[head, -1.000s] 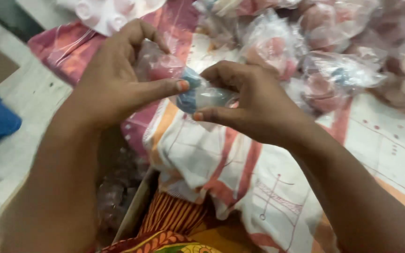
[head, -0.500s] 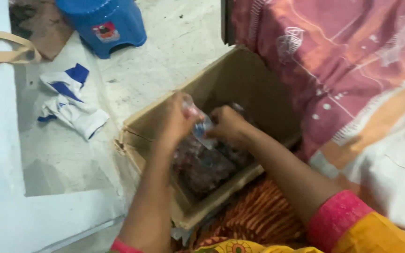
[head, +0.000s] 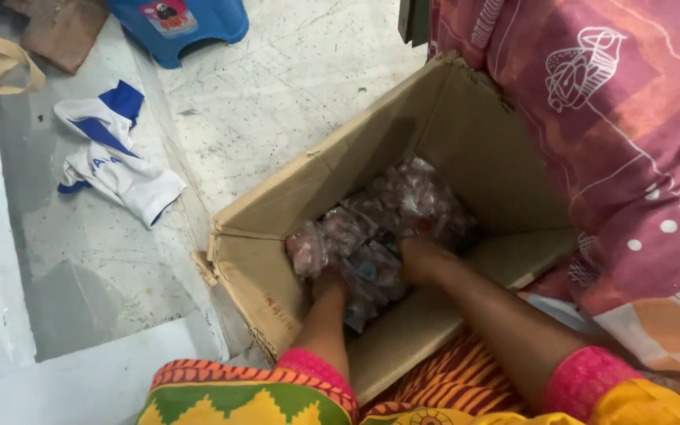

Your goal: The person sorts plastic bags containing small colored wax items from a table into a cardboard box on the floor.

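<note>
- Packets (head: 391, 212) in clear plastic, small and reddish-pink, lie heaped inside the cardboard box (head: 482, 149); the heap fills the bottom of the box, which stands open on the floor just beside a pink patterned cloth (head: 631, 142)
- left hand (head: 326, 277) is pushed down into the near-left part of the heap; packets cover the fingers, so whether it is clenched or loose I cannot tell
- right hand (head: 420, 258) is buried in the middle of the heap, knuckles showing; the fingers are hidden among the packets and its grasp cannot be told either
- both forearms reach down over the near wall of the box; pink cuffs and yellow, orange and green patterned sleeves show at the bottom edge
- white and blue cloth (head: 116, 153) lies crumpled on the pale stone floor (head: 293, 86), well apart from the box on its left
- blue plastic stool (head: 179, 24) stands at the top of the view; a tan strap (head: 5, 59) curves at the upper left
</note>
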